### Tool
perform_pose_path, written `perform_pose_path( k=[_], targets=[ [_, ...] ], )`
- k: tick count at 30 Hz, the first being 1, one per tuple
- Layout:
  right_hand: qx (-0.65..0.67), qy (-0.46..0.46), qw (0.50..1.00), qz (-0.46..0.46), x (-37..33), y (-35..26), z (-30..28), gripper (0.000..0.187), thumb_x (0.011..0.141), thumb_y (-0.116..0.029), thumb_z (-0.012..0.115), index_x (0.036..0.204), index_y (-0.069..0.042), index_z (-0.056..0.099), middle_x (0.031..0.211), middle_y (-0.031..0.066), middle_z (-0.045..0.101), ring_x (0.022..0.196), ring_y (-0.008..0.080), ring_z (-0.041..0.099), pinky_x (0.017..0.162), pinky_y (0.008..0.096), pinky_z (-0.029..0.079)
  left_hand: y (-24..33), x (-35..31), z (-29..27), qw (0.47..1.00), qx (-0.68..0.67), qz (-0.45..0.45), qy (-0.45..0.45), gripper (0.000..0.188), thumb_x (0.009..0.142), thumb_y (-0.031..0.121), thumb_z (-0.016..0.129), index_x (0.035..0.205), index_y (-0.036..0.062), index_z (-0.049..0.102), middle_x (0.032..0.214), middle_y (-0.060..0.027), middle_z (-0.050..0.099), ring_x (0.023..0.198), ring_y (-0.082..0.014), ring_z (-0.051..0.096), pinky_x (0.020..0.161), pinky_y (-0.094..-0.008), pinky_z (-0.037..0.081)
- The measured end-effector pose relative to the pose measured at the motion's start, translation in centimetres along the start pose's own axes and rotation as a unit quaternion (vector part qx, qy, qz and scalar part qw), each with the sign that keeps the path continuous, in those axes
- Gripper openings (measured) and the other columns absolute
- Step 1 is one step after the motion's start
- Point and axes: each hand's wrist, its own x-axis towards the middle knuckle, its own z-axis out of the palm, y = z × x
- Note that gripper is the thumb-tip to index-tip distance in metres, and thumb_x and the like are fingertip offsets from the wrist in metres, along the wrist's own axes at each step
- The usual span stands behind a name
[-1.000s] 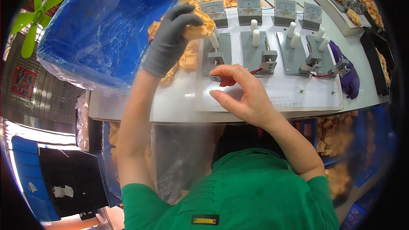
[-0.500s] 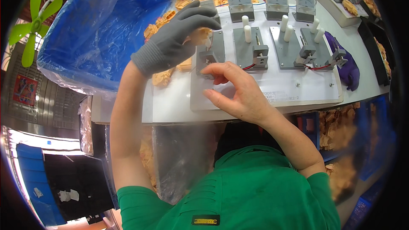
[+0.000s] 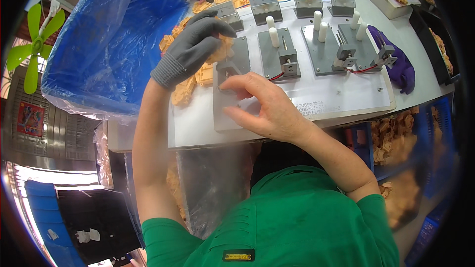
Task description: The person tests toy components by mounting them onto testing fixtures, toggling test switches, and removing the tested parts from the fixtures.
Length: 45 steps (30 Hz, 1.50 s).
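My left hand [image 3: 190, 49], in a grey knit glove, curls its fingers round a pale orange plastic part [image 3: 222, 49] above the leftmost grey test fixture [image 3: 239, 52]. The part is blurred and partly covered by the glove. My bare right hand [image 3: 272, 109] is just in front of that fixture, thumb and forefinger spread apart with nothing visible between them. Its forefinger tip is close to the fixture's block [image 3: 226, 71]; whether they touch I cannot tell. A meter [image 3: 227, 14] stands behind this fixture, partly hidden by the glove.
Further grey fixtures [image 3: 268, 57] with white pegs and meters [image 3: 263, 4] line the white board to the right. A purple glove [image 3: 403, 71] lies beyond them. Loose orange parts [image 3: 184, 91] lie left of the board, beside a large blue plastic-lined bin [image 3: 114, 39].
The whole view has shifted slightly, so the fixtures appear farther left. My left fingers, more outstretched before, are now curled further round the orange part. My right hand keeps nearly the same pose.
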Motion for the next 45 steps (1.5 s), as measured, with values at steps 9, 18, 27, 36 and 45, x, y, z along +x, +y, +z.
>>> perform_pose_path(
  k=[9,18,27,36,45],
  targets=[
    [0.003,-0.002,1.000,0.001,-0.1,0.0,0.0,0.038,0.087,-0.020,0.074,0.119,-0.003,0.062,0.101,0.0109,0.063,0.090,0.0244,0.062,0.085,0.0361,0.052,-2.2,1.3,2.8,0.981,0.093,0.171,-0.026,0.032,0.104,0.023,0.047,0.119,0.0001,0.062,0.130,-0.0117,0.060,0.134,-0.0268,0.048,0.117,-0.0407,0.031],
    [-0.084,0.091,0.989,-0.088,-0.5,0.9,0.4,0.041,0.085,-0.003,0.071,0.123,-0.006,0.058,0.123,0.0117,0.057,0.113,0.0266,0.056,0.096,0.0366,0.047,-6.5,-6.3,2.1,0.944,-0.091,-0.226,0.224,0.053,0.098,0.032,0.059,0.145,0.0068,0.050,0.140,-0.0131,0.056,0.132,-0.0263,0.051,0.111,-0.0379,0.038],
    [-0.097,0.069,0.983,-0.137,-0.9,0.9,0.4,0.037,0.083,-0.001,0.072,0.117,-0.008,0.062,0.121,0.0115,0.057,0.113,0.0284,0.057,0.097,0.0378,0.048,-9.8,-15.7,8.0,0.888,0.233,-0.348,0.189,0.079,0.079,0.032,0.076,0.146,0.0068,0.044,0.141,-0.0213,0.049,0.131,-0.0388,0.048,0.109,-0.0442,0.042],
    [-0.085,0.098,0.972,-0.196,-2.3,-0.5,-1.8,0.034,0.077,0.004,0.074,0.108,-0.008,0.065,0.108,0.0082,0.063,0.102,0.0296,0.059,0.088,0.0387,0.049,-9.2,-19.7,6.6,0.831,-0.103,-0.329,0.436,0.063,0.086,0.014,0.073,0.142,0.0018,0.046,0.126,-0.0102,0.058,0.113,-0.0189,0.058,0.090,-0.0282,0.051],
    [-0.243,0.170,0.955,-0.023,-2.8,-0.2,-4.9,0.039,0.087,-0.007,0.072,0.123,-0.005,0.058,0.115,0.0099,0.056,0.101,0.0237,0.056,0.085,0.0358,0.046,-0.6,-13.2,3.7,0.806,-0.442,-0.176,0.352,0.065,0.095,0.036,0.067,0.144,0.0007,0.043,0.130,-0.0190,0.057,0.114,-0.0289,0.062,0.091,-0.0387,0.058]
  ],
)
